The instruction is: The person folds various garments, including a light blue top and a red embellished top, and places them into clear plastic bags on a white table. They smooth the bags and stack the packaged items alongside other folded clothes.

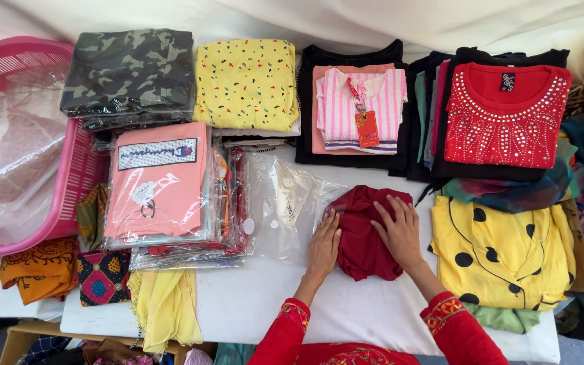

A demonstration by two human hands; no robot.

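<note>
Garment on table, basket far left.

Both arms come up from the bottom edge in red sleeves with embroidered cuffs, angling in toward each other a bit. The left hand is laid flat, palm down, fingers together and pointing away from the body, thumb tucked against the side. The right hand is flat and palm down too, but its fingers are spread wider and lean slightly left. Wrists are pretty straight, hands close side by side, not touching, nothing gripped.
</note>
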